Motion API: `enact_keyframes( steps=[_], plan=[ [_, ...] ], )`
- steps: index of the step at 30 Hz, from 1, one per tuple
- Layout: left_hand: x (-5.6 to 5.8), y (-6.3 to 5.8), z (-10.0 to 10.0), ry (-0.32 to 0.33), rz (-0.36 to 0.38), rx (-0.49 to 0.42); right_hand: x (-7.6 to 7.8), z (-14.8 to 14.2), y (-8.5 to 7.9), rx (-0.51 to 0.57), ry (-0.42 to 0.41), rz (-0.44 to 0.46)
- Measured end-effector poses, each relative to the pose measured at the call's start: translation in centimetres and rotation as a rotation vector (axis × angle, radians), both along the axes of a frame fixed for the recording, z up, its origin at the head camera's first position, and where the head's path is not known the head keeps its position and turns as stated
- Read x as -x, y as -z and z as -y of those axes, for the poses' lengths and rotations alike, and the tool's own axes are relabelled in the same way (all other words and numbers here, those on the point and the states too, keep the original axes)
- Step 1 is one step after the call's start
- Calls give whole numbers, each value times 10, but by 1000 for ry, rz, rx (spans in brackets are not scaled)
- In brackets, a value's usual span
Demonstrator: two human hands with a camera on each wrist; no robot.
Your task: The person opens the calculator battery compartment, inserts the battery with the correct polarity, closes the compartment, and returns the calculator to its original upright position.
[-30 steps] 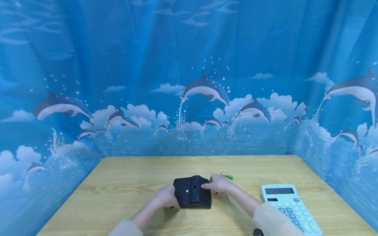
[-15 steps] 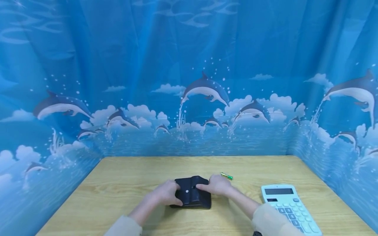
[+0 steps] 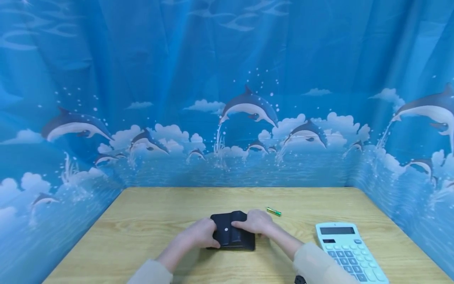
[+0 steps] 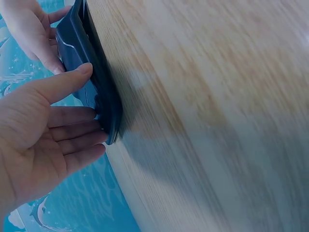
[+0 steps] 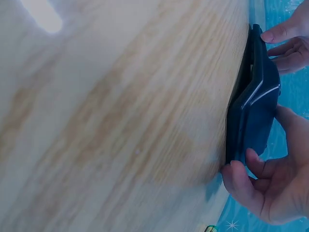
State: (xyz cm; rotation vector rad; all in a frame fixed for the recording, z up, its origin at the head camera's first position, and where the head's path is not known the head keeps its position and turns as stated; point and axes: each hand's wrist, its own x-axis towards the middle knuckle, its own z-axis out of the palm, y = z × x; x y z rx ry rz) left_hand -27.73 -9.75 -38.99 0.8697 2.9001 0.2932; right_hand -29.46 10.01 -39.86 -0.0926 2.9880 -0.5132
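Observation:
A black wallet [image 3: 225, 239] with a strap and a round metal snap lies on the wooden table, its layers slightly parted along the near edge. My left hand [image 3: 200, 233] holds its left side; in the left wrist view the thumb lies on the near edge and the fingers [image 4: 79, 129] reach the side edge. With its thumb on the strap, my right hand [image 3: 256, 223] grips the right side. The right wrist view shows the curled right fingers [image 5: 244, 186] at the wallet's end. The strap's tip is hidden under the right thumb.
A light blue calculator [image 3: 349, 247] lies to the right, partly behind the right sleeve [image 3: 315, 262]. Just beyond the right hand is a small green and gold cylinder [image 3: 274, 212], like a battery. A blue dolphin-print curtain [image 3: 227, 165] borders the table [image 3: 159, 201].
My right thumb has slid left onto the strap, covering the dark spot there. My left hand has shifted its hold, with its thumb now at the wallet's near edge. The wallet barely moved.

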Motion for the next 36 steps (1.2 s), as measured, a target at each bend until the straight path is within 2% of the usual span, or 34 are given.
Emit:
enact_keyframes(
  steps=[9,36],
  plan=[
    [-1,-2,-3,-18,6,2,3,2,1,-17,14,41],
    [1,-3,-5,-41,17,15,4,12,-2,-70,9,46]
  ],
)
